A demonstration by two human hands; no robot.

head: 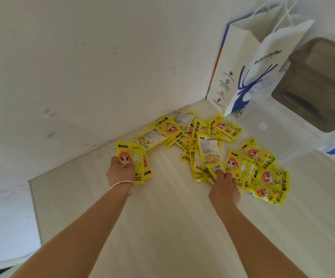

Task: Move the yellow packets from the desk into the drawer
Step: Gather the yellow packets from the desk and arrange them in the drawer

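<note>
Spreading across most of the view is a pale wooden desk point(162, 227), pushed into a corner between two white walls point(82, 67) that carry faint smudges. At the far right of the desk stands a white paper bag point(248, 77) printed with a blue deer head and the words "luckin coffee", its string handles rising out of the top edge of the view. Just beside it, further right, sits a clear plastic box point(282, 129) with a blue clip on its side, and above that a dark brownish thing is too blurred to identify. Over the far middle of the desk lies a loose heap of yellow packets point(206, 141), many overlapping, some face up with a red-haired cartoon figure and some turned to show a white label. Two bare forearms reach in from the near edge. The left hand point(120, 171), with a thin silver bangle point(122, 185) round its wrist, has its fingers curled round a small stack of packets point(136, 163) that stands apart from the heap, near the left wall. The right hand point(224, 187) rests at the near edge of the heap, fingers bent down onto a packet point(215, 169); whether they pinch it or only press it I cannot tell.
</note>
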